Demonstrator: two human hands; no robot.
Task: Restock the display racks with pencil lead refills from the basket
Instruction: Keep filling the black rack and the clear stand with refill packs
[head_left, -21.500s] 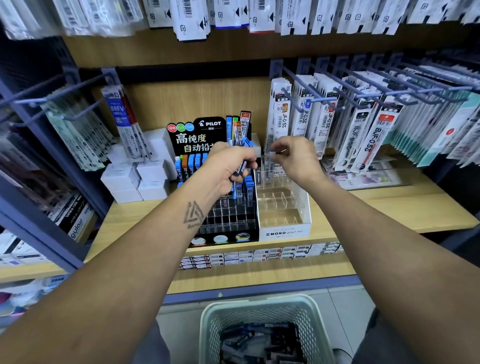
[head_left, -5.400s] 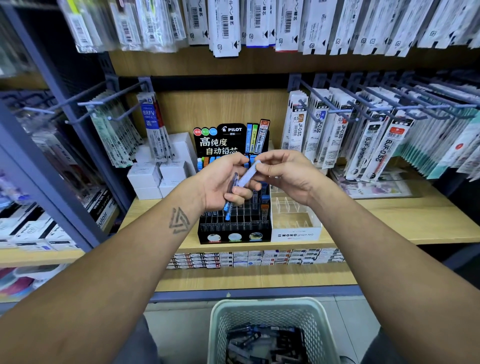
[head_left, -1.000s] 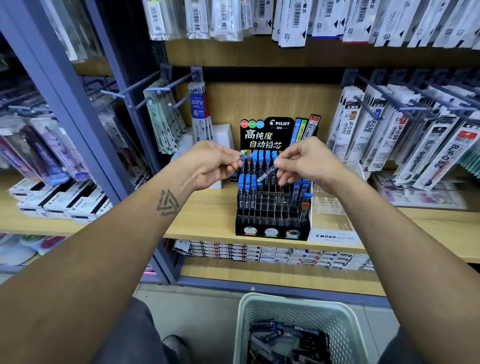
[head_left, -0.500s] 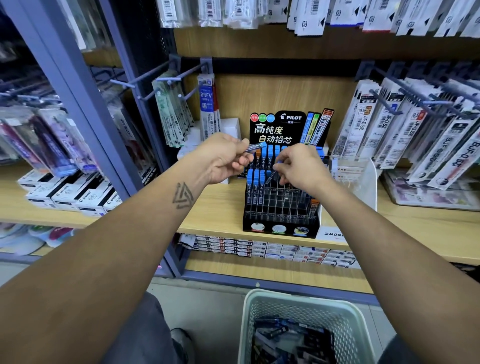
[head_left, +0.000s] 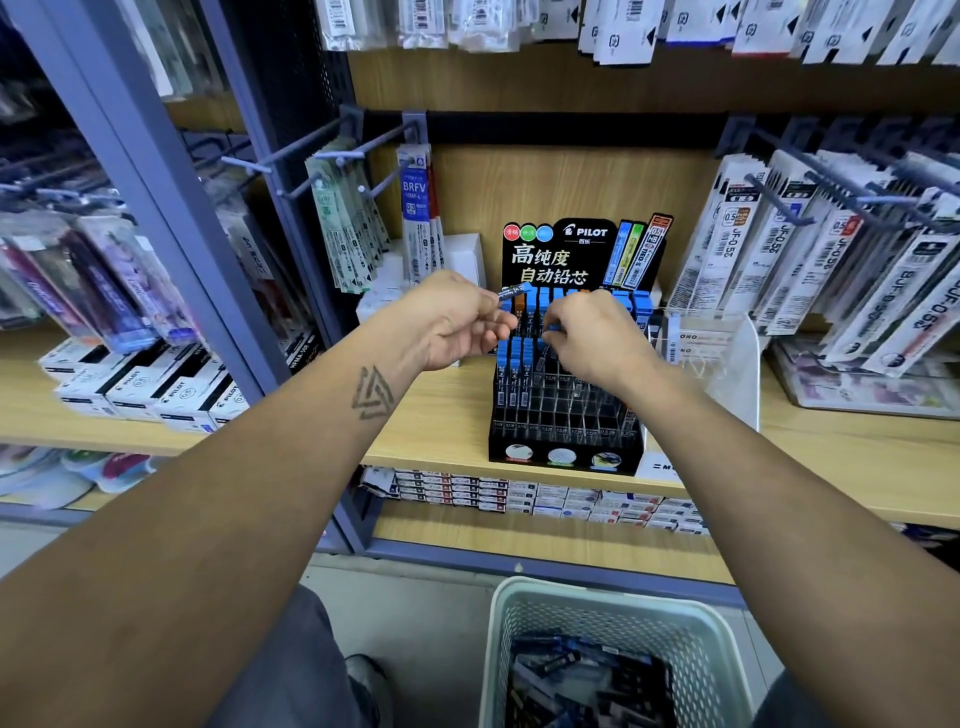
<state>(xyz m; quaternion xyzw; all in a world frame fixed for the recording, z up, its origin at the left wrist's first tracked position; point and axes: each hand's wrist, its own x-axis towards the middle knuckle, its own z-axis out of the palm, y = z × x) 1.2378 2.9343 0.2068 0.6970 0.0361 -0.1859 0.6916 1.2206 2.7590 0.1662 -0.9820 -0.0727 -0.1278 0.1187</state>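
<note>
Your right hand (head_left: 592, 338) is pinching a refill (head_left: 550, 332) over the black rack (head_left: 566, 410), tipping it toward an empty slot. Your left hand (head_left: 457, 325) is gripping a spare refill (head_left: 514, 292) close by, ready next. The basket (head_left: 613, 649) is waiting below with more.

Wood-grain shelf (head_left: 447, 415), matt; glossy black plastic rack (head_left: 563, 415); perforated plastic basket (head_left: 613, 613); clear acrylic tray (head_left: 727, 358).
</note>
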